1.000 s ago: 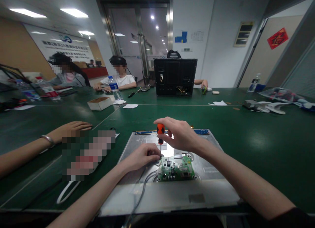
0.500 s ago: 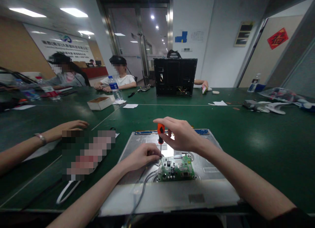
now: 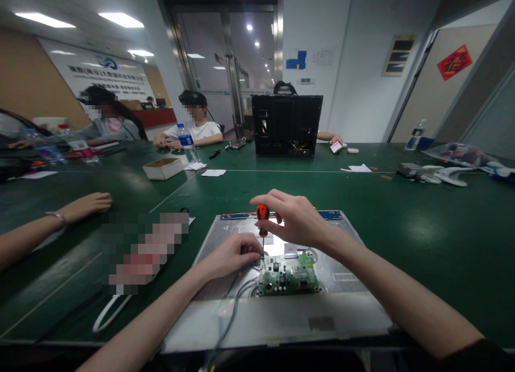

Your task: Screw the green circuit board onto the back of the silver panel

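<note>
My right hand (image 3: 296, 216) grips an orange and black screwdriver (image 3: 263, 213), which stands upright with its shaft pointing down. The tip meets the upper left corner of a green circuit board (image 3: 286, 280). Curled beside that tip, my left hand (image 3: 232, 255) has thumb and fingers pinched together; whatever is between them is hidden. The board lies on the silvery metal back of a flat panel (image 3: 346, 313), with dark cables (image 3: 230, 321) running from its left side toward me.
Left of the panel lies a blurred-out object with a white strap (image 3: 105, 317). Another person's hand (image 3: 90, 203) rests beyond it. Farther off are an open box (image 3: 163, 168), a bottle (image 3: 187, 141) and a black monitor housing (image 3: 287, 125). Several people sit around the green table (image 3: 434, 238).
My right fingers have shifted slightly around the screwdriver handle, which has turned. My left hand stays put. The other person's hand at left has drawn back leftward.
</note>
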A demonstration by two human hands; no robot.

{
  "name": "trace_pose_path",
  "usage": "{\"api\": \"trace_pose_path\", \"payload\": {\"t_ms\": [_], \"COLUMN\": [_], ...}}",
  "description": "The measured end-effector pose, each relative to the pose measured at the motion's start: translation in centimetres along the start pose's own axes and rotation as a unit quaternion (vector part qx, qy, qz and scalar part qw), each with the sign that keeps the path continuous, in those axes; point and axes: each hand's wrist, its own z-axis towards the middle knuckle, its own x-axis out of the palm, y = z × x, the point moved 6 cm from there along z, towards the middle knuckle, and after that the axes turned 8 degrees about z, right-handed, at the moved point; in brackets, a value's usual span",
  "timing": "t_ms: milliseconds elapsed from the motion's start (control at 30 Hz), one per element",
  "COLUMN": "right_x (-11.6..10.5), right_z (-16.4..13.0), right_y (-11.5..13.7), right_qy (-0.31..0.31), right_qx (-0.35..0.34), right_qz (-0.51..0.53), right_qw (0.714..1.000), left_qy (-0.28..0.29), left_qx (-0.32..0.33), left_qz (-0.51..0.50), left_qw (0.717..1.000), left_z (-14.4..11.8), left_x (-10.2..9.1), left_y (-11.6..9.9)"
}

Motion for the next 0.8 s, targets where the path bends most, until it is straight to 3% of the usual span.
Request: {"api": "trace_pose_path", "payload": {"t_ms": [800], "right_x": [-0.31], "right_z": [0.16], "right_y": [0.11], "right_qy": [0.015], "right_qx": [0.004], "right_qz": [0.007], "right_qw": [1.0], "left_qy": [-0.005], "left_qx": [0.0], "left_qz": [-0.002], "left_qw": [1.0], "left_z": [0.01], "left_x": [-0.12], "left_y": [-0.45]}}
